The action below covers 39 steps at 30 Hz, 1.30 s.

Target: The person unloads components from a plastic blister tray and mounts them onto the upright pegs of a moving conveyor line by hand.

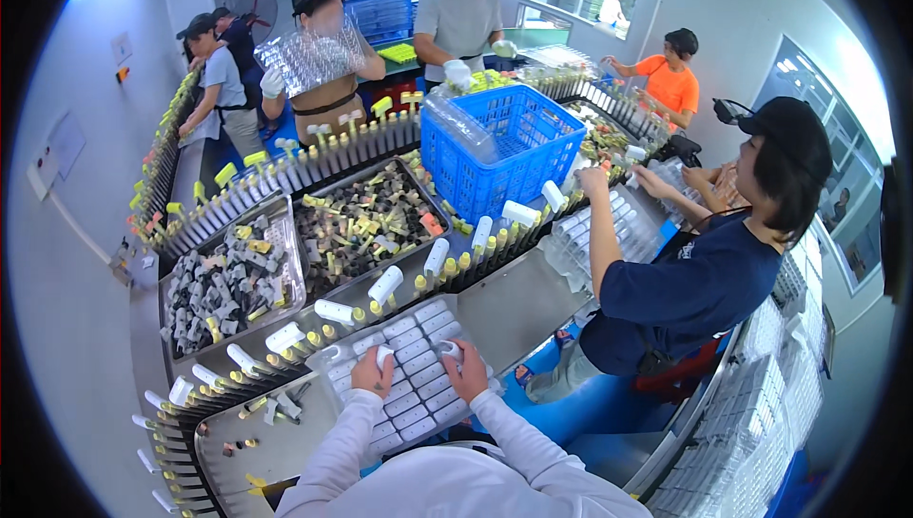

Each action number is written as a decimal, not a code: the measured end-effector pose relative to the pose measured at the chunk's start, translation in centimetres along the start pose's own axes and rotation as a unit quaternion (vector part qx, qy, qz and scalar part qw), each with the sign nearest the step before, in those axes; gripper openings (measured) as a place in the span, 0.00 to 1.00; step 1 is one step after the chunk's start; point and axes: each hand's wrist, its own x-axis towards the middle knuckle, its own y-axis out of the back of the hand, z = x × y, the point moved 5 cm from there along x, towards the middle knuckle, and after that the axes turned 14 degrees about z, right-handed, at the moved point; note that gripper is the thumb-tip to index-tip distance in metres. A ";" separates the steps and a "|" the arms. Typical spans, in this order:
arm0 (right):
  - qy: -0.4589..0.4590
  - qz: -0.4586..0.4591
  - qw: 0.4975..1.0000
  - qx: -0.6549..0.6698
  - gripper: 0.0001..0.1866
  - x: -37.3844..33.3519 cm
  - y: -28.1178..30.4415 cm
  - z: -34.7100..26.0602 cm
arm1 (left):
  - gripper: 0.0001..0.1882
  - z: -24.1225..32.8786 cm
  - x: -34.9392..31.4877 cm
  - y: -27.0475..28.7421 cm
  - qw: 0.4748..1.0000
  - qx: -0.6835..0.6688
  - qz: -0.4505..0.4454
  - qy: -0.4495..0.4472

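Note:
A clear blister tray [328,359] lies in front of me, filled with rows of white, rounded rectangular plastic pieces [415,364]. Over its left side, my left hand [369,375] has its fingers closed round one white piece [384,355]. My right hand [468,371] is closed too, gripping another white piece [451,351] above the tray's right side. Just beyond the tray runs a curved line of upright holders with yellow tips [377,308]. Similar white pieces [334,312] sit tilted on several of them.
Metal trays hold grey parts [228,280] and mixed yellow and dark parts [366,223]. A blue crate [495,190] stands beyond the line. At my right, a person in dark blue [699,271] works by another tray of white pieces [599,233]. Stacked trays [742,413] are behind them.

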 end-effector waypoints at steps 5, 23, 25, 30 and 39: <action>0.066 -0.056 0.995 -0.055 0.23 0.2 -0.8 -1.4 | 0.20 -0.5 -0.3 0.0 1.000 -0.011 -0.006 0.005; 0.077 -0.044 0.994 -0.058 0.23 0.1 -1.0 -0.9 | 0.22 -0.1 -0.1 0.2 0.999 -0.032 -0.038 0.003; 0.065 -0.046 0.996 -0.042 0.22 0.1 -1.0 -0.6 | 0.22 -0.1 0.0 0.4 0.999 -0.021 -0.030 0.005; 0.071 -0.035 0.996 -0.040 0.22 0.2 -0.6 -0.4 | 0.21 0.0 0.0 -0.1 0.999 -0.012 -0.031 0.001; 0.110 -0.054 0.989 -0.080 0.23 0.4 -0.5 -0.6 | 0.17 4.5 0.8 0.3 0.977 -0.204 -0.042 0.042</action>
